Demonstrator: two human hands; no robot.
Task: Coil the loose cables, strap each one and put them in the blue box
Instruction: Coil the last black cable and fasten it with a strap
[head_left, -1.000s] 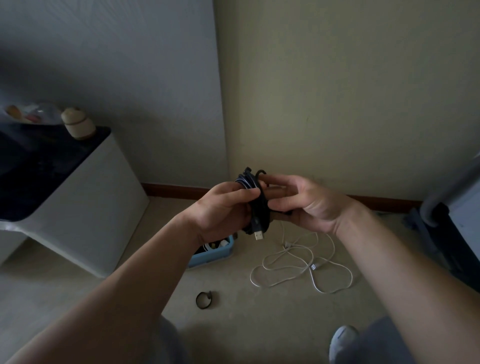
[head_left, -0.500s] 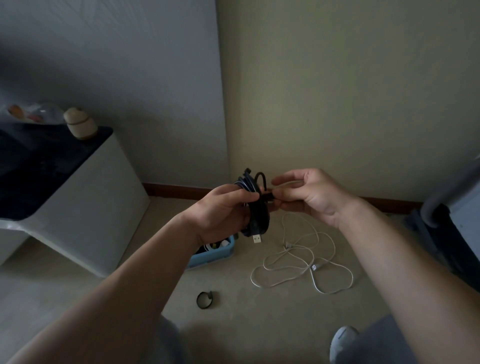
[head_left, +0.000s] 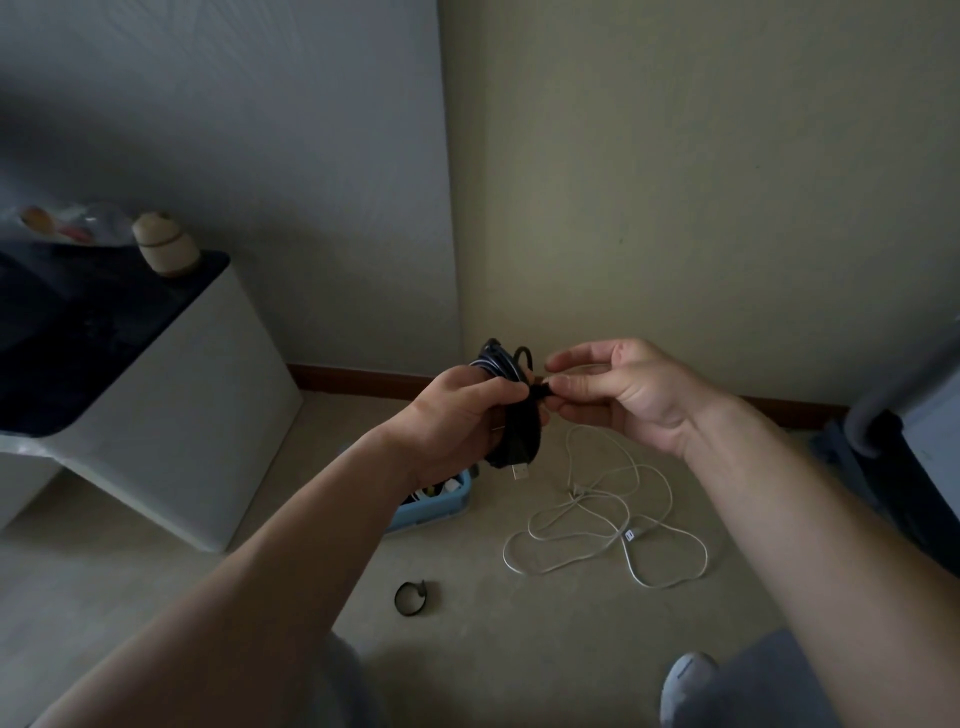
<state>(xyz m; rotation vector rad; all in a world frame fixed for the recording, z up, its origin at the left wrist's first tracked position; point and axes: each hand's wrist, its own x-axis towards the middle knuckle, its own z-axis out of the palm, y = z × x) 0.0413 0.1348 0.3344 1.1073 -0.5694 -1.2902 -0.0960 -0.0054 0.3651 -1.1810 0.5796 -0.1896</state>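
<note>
Step in hand: strapping black coil (head_left: 511, 431).
Left hand (head_left: 457, 410) holds coil in mid-air above floor, fingers curled round bundle, USB plug (head_left: 519, 472) hanging below.
Right hand (head_left: 623, 395) pinches dark tail (head_left: 543, 391), probably strap, at coil's side; remaining fingers loosely spread.
Fastened or not: cannot tell.
Next move likely: pull tail snug, wrap, press closed, then drop coil in blue box (head_left: 441, 506) under left wrist.
White cable (head_left: 597, 519) on floor, uncoiled; spare strap (head_left: 410, 598) lies nearby.
</note>
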